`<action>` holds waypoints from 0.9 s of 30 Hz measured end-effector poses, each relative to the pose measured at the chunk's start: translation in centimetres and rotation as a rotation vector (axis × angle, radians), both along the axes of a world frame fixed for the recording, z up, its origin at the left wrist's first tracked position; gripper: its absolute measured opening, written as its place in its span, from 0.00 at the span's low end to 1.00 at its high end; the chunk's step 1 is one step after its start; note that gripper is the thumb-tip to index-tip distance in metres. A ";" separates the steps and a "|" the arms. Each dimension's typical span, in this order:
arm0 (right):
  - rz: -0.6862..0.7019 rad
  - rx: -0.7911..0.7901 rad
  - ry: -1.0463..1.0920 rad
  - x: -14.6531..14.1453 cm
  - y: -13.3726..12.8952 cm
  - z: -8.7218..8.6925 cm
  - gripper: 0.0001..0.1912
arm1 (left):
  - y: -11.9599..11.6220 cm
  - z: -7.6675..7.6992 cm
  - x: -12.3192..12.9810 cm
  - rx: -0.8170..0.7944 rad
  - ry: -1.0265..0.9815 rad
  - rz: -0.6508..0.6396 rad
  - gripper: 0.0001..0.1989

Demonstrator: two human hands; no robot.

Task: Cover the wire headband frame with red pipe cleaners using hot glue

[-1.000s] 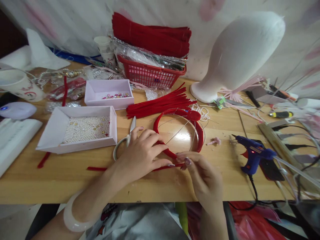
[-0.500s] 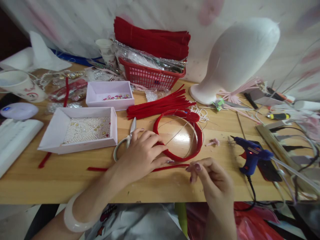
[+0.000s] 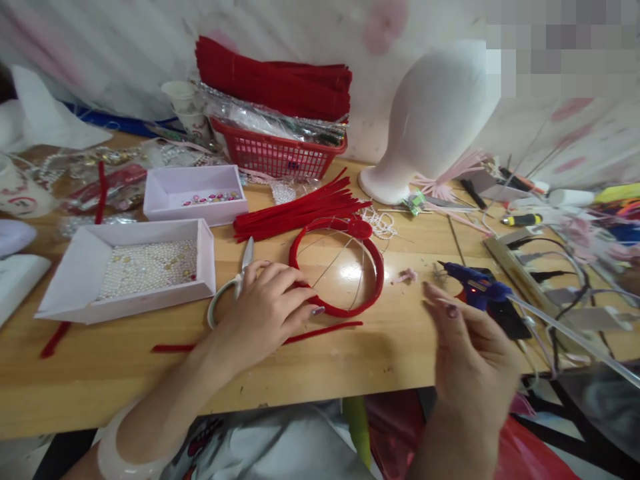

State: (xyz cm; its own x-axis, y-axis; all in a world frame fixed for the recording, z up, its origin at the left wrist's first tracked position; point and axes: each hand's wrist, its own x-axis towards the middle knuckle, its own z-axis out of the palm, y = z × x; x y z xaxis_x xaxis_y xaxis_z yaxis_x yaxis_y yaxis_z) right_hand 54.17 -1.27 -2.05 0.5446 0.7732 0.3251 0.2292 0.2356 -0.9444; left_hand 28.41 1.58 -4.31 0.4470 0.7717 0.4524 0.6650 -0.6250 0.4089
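My left hand (image 3: 275, 303) lies on the table with its fingers spread. Its fingertips touch the left side of a red fuzzy-covered hoop (image 3: 377, 267) with thin wires across it and a round red piece on its rim. Under this hand, a red pipe cleaner (image 3: 330, 331) lies flat, its middle covered. White-handled scissors (image 3: 225, 293) are partly hidden beside the same hand. My right hand (image 3: 470, 353) is raised over the table's right part, its fingers loosely bent and seemingly holding nothing. Just beyond it, a blue glue gun (image 3: 473, 283) rests, partly covered by the hand.
Two white boxes (image 3: 207, 260) of beads and gems stand at left. Behind the hoop lies a bundle of red pipe cleaners (image 3: 295, 213), with a red basket (image 3: 280, 153) further back. A white foam head (image 3: 430, 120) and a power strip (image 3: 525, 287) are on the right.
My right hand has let go of the red pipe cleaner's end and moved right, close to the glue gun. My left hand stays at the hoop. The camera view has turned right.
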 end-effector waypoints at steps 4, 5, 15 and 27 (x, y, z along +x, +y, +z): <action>0.158 -0.172 0.498 -0.8 1.2 -1.3 0.16 | 0.0 0.0 0.1 0.013 -0.007 -0.005 0.12; 0.161 -0.196 0.552 -0.9 1.4 -1.5 0.17 | 0.1 0.0 0.1 0.021 -0.009 -0.009 0.12; 0.164 -0.193 0.655 -1.1 1.8 -1.5 0.24 | 0.1 -0.3 -0.1 0.042 0.024 -0.027 0.08; 0.201 -0.191 0.701 -1.5 1.9 -1.5 0.36 | 0.0 -0.3 0.0 0.063 0.057 -0.023 0.08</action>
